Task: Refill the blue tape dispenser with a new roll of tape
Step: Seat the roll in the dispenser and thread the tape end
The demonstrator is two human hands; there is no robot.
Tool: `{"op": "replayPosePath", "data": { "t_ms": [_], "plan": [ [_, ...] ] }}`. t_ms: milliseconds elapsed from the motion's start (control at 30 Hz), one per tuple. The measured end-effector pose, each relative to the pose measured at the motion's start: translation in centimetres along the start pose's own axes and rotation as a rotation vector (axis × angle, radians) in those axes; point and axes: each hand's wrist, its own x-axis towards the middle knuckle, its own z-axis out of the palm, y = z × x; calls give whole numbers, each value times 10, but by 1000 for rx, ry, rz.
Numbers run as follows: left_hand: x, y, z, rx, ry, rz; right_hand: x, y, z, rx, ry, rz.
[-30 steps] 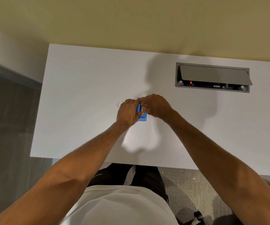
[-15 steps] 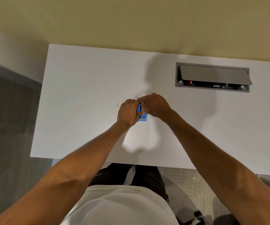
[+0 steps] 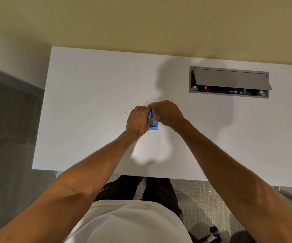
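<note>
The blue tape dispenser [image 3: 153, 124] sits on the white tabletop [image 3: 89, 85], near its middle, and both hands are gathered over it so that only its near end and a strip of its top show. The left hand [image 3: 137, 120] wraps the dispenser's left side, fingers curled down around the body, most likely to pin it flat and stop it sliding while the other hand works. The right hand [image 3: 168, 112] comes in from the right with its fingertips pinched together at the far upper part of the dispenser, where a small dark piece shows between the two hands; whether that is the roll's hub or the tape end is too small to tell. So both hands are closed: the left clamped on the dispenser, the right nipping something at its top.

Just left of the left hand a faint clear ring [image 3: 128, 111] lies flat on the tabletop, apparently a roll or core of transparent tape, set within easy reach. Well apart to the far right, a grey cable hatch [image 3: 229, 81] is set into the tabletop with its lid propped open.

By the look of it the roll is being seated or threaded, with the work not yet finished.
</note>
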Motion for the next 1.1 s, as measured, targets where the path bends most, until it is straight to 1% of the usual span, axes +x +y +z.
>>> {"op": "replayPosePath", "data": {
  "t_ms": [167, 333, 767, 1100],
  "plan": [
    [0, 0, -1, 2, 10, 12, -4, -4, 0, -13, 29, 31],
    [0, 0, 0, 38, 22, 23, -8, -2, 1, -24, 4, 76],
    [-1, 0, -1, 53, 21, 19, -7, 3, 2, -29, -11, 2],
    [2, 0, 1, 33, 16, 13, -4, 8, 3, -86, -74, -83]
  ]
}}
